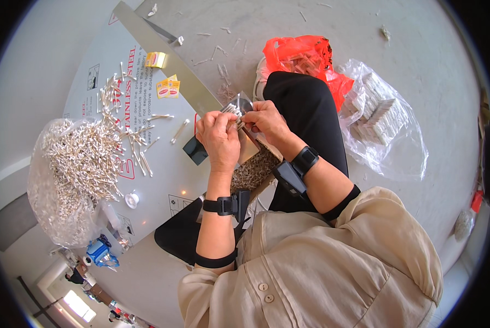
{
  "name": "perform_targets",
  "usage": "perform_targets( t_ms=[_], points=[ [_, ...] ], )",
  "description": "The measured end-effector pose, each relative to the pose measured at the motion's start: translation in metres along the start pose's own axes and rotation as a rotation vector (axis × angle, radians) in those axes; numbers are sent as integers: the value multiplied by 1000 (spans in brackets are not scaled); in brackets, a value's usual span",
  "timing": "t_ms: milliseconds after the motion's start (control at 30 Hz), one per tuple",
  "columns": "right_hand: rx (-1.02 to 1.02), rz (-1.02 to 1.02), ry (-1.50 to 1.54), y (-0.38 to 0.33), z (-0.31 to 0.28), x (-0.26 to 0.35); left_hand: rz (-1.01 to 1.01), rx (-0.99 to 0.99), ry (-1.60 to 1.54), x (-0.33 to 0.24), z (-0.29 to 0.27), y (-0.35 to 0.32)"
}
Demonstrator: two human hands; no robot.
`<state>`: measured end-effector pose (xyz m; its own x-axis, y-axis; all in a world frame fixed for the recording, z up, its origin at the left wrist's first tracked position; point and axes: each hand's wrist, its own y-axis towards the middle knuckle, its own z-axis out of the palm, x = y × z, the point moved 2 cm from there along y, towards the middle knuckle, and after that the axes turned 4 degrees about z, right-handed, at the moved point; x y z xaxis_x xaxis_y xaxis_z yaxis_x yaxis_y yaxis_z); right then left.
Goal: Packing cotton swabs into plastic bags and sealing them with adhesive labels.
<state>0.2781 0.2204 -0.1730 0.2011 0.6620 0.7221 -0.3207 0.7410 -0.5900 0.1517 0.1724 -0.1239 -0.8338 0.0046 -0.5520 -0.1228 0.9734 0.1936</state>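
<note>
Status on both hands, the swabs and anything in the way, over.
Left hand gripping cotton swab bundle; right hand close against it, exact grip unclear. Hands partly cover bundle. Clear plastic packaging just beyond. Loose cotton swabs scattered left.

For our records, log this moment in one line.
left hand: holding cotton swabs; right hand: beside them, grip unclear; swab heap: far left; red bag: upper right

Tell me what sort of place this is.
Probably a small workshop or makeshift workroom: a large heap of cotton swabs is on a table covered in printed film, and many white packs fill a clear bag on the bare grey floor.
</note>
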Motion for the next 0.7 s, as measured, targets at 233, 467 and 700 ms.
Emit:
perform_targets(
  t_ms=[233, 467, 700],
  points=[
    [39, 62, 61, 2, -2, 0, 14, -3, 0, 3, -1, 1],
    [34, 116, 119, 4, -2, -3, -2, 15, -31, 4, 0, 2],
    [25, 106, 101, 3, -3, -1, -19, 48, 4, 0, -2, 5]
  ],
)
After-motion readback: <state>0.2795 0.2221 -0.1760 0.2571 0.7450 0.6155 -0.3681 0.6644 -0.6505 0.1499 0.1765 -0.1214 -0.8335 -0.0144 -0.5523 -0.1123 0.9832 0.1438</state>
